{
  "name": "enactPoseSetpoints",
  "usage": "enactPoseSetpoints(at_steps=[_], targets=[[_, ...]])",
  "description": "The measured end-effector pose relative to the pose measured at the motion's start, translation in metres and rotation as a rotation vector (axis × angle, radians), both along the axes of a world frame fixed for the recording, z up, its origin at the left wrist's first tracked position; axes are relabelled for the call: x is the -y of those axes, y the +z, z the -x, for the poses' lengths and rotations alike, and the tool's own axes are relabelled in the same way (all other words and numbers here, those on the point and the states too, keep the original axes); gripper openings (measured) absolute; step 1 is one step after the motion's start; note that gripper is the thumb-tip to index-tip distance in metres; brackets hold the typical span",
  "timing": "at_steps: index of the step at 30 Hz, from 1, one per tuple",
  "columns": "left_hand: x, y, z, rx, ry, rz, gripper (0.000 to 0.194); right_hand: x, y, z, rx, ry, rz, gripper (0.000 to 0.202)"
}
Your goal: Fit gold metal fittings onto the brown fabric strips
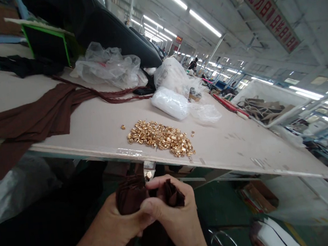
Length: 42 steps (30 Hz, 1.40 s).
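My left hand point(123, 222) grips a bunched, folded piece of dark brown fabric point(130, 194) below the table's front edge. Beside it, my right hand point(177, 216) is closed on another gathered part of brown fabric point(173, 195), with the two thumbs close together. Just beyond the fingers, a small metal fixture point(149, 170) at the table edge has a gold-coloured piece on it. A pile of small shiny gold pieces point(159, 137) lies on the table point(99, 126), a few of them apart from the heap. Where the fabric passes between my hands is partly hidden.
Long brown fabric strips point(47, 112) hang over the table edge at left. Clear plastic bags point(110, 68) and a white plastic-wrapped bundle point(170, 102) sit behind the gold pile. At right stands a white bin point(291, 96) of straps; a cardboard box point(259, 195) is below the table.
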<state>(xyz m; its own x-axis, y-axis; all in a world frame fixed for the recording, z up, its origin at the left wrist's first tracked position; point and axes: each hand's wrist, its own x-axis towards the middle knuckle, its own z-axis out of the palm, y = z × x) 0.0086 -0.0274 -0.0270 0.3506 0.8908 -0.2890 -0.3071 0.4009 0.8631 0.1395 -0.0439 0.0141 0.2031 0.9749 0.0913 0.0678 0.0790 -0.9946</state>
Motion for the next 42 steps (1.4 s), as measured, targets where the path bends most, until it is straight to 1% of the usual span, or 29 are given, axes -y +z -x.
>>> enactPoseSetpoints(at_steps=[3,6,8,10,12,14,16,18,20,24,26,29,33,35,38,40,42], targets=[[-0.001,0.0,0.0,0.03,-0.012,-0.014,0.026,0.003,0.0,0.003,-0.016,-0.002,-0.042,0.011],[0.0,0.005,0.001,0.107,-0.048,0.047,0.023,0.003,-0.003,0.002,-0.06,0.011,-0.042,0.014],[0.001,0.009,0.002,0.133,-0.079,0.087,0.024,0.003,-0.006,0.0,-0.144,0.02,0.025,0.018],[0.001,0.011,0.004,0.155,-0.069,0.13,0.029,0.003,-0.009,-0.002,-0.241,0.032,0.116,0.023],[0.002,0.011,0.005,0.189,-0.04,0.183,0.033,0.003,-0.011,-0.004,-0.286,0.024,0.167,0.028],[0.001,0.011,0.006,0.221,-0.012,0.233,0.034,0.003,-0.014,-0.005,-0.283,-0.021,0.16,0.031],[0.001,0.01,0.007,0.223,0.019,0.242,0.032,0.003,-0.016,-0.007,-0.293,-0.051,0.147,0.033],[0.0,0.009,0.007,0.216,0.048,0.237,0.031,0.002,-0.018,-0.008,-0.328,-0.046,0.159,0.035],[0.0,0.008,0.006,0.197,0.05,0.226,0.033,0.002,-0.02,-0.009,-0.347,-0.028,0.165,0.034],[0.001,0.007,0.005,0.14,0.03,0.142,0.038,0.002,-0.018,-0.006,-0.312,0.001,0.091,0.019],[0.003,0.008,0.005,0.129,-0.009,0.142,0.041,0.003,-0.016,-0.005,-0.282,0.012,0.039,0.012],[0.005,0.013,0.005,0.151,-0.059,0.167,0.042,0.004,-0.013,-0.004,-0.264,0.026,-0.011,0.009],[0.007,0.025,0.001,0.259,-0.02,0.213,0.029,0.005,-0.015,-0.004,-0.295,0.017,-0.005,0.015],[0.007,0.028,-0.001,0.296,-0.003,0.244,0.029,0.005,-0.018,-0.004,-0.323,0.003,0.041,0.021],[0.006,0.024,0.001,0.275,0.049,0.287,0.034,0.005,-0.023,-0.005,-0.365,-0.035,0.093,0.031],[0.003,0.018,0.005,0.242,0.093,0.334,0.038,0.004,-0.026,-0.006,-0.402,-0.043,0.119,0.035],[0.0,0.011,0.009,0.201,0.121,0.352,0.037,0.004,-0.027,-0.008,-0.428,-0.039,0.147,0.037]])
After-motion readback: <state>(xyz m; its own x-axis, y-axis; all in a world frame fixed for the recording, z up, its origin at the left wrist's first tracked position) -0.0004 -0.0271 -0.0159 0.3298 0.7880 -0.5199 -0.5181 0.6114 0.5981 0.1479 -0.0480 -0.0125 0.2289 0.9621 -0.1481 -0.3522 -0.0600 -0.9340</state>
